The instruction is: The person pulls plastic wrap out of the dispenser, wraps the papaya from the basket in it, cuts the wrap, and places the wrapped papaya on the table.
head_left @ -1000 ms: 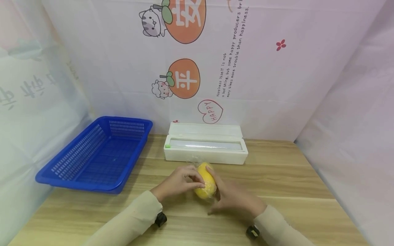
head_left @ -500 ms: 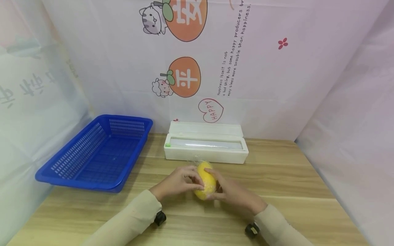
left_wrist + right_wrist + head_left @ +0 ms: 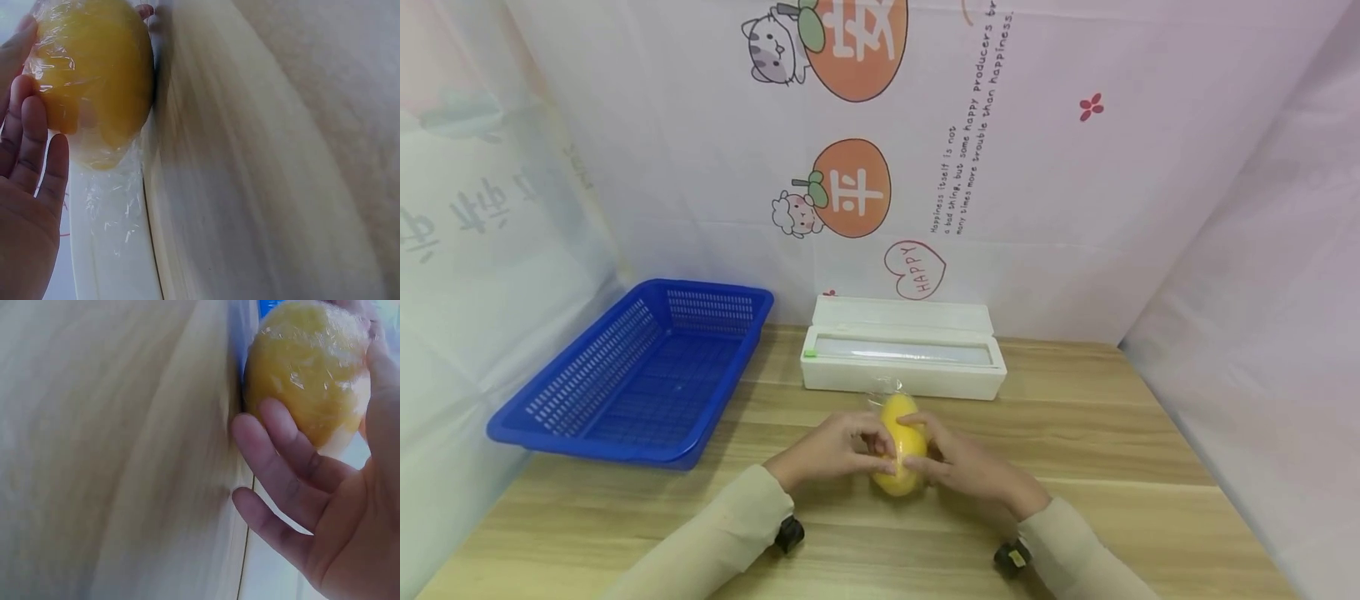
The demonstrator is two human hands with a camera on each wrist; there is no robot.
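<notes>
A yellow oval fruit, perhaps a mango, sits on the table wrapped in clear cling film. My left hand holds its left side, the thumb and index finger at the film on top. From the right, my right hand grips the fruit with its thumb on top and fingers along the far side. In the left wrist view, loose cling film trails off one end of the fruit. The right wrist view shows wrinkled film over the fruit and the right hand's lower fingers spread off it.
Just behind the fruit stands a white cling film dispenser with its lid raised. A blue plastic basket is at the left on the wooden table. Printed white cloth hangs around the back and sides.
My right hand came back to the fruit from slightly apart, its thumb now on top near the left thumb. The fruit has turned slightly, and loose film stands up at its far end.
</notes>
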